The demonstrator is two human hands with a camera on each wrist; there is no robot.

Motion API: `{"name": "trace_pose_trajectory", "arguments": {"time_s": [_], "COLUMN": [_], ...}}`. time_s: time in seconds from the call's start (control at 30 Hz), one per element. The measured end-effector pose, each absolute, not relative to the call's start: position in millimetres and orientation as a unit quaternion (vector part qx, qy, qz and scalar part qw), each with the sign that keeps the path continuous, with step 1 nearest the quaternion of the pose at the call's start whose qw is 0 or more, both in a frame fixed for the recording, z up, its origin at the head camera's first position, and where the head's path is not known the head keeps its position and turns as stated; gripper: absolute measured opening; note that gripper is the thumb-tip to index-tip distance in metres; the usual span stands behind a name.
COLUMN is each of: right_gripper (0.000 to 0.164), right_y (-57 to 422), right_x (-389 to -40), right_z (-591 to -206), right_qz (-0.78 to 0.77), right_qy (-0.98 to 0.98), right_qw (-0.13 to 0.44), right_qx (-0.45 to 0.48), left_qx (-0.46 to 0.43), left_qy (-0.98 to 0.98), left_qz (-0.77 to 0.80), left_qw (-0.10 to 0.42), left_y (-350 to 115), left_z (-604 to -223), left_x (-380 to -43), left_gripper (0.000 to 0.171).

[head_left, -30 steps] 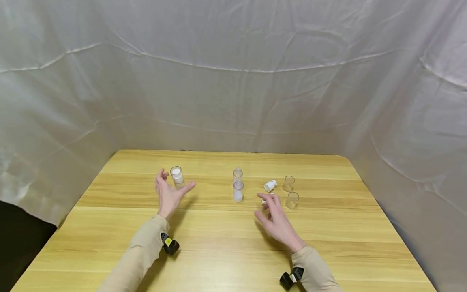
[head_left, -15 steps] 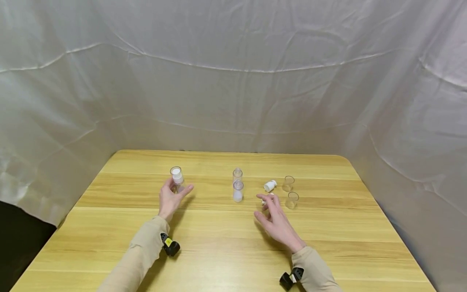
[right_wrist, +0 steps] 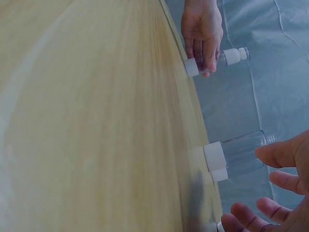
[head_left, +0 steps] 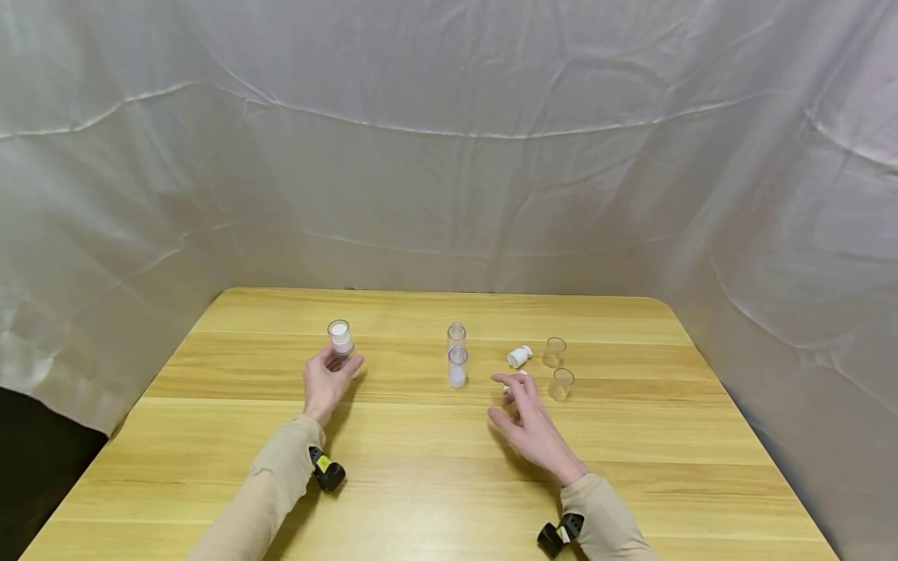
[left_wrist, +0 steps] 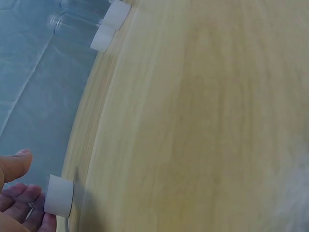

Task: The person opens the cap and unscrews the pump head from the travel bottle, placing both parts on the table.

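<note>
My left hand [head_left: 328, 383] has its thumb and fingers around a small clear bottle [head_left: 341, 341] with a white pump top under a clear cap. In the right wrist view the left hand [right_wrist: 203, 31] grips this bottle at mid-height, its white base [right_wrist: 192, 67] showing below the fingers. The left wrist view shows the base [left_wrist: 59, 196] beside the fingertips. My right hand [head_left: 536, 438] hovers with spread, bent fingers, holding nothing. Under its fingers lies a small white piece, mostly hidden. A white pump head [head_left: 519, 357] lies just beyond.
Two clear bottles [head_left: 457, 369] with white bases stand mid-table, one behind the other. At the right stand two clear caps, a back cap [head_left: 554, 353] and a front cap [head_left: 561, 386]. A grey cloth [head_left: 449, 195] hangs behind the wooden table [head_left: 421, 483].
My left hand's thumb and fingers have closed in from a wide spread onto the bottle, with the hand shifting slightly lower along it. The right hand has stayed still.
</note>
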State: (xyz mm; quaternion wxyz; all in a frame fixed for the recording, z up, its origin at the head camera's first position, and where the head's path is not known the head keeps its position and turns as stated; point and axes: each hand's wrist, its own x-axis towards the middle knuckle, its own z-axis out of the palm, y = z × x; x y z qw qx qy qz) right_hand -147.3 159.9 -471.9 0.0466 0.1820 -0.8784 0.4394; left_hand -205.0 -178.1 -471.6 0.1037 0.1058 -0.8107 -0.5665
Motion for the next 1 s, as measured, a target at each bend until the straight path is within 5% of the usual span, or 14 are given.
{"name": "trace_pose_trajectory", "arguments": {"time_s": [0.37,0.73,1.0], "right_gripper": [0.048,0.047,0.054], "right_y": [157,149,141], "right_x": [-150,-148,-145], "right_z": [-472,-463,-455], "right_qz": [0.467,0.504,0.511], "right_qy": [-0.855,-0.819,-0.792], "right_qw": [0.099,0.143,0.166], "right_qx": [0.204,0.232,0.291], "left_qx": [-0.015,-0.208,-0.263], "left_qy": [-0.810,-0.767,-0.762], "left_qz": [-0.585,-0.593,-0.567], "left_qw": [0.037,-0.134,-0.169], "left_y": [-130,-90,-77], "left_z": [-470,-472,-475], "left_x": [-181,-165,-166], "left_gripper": [0.042,0.044,0.041]}}
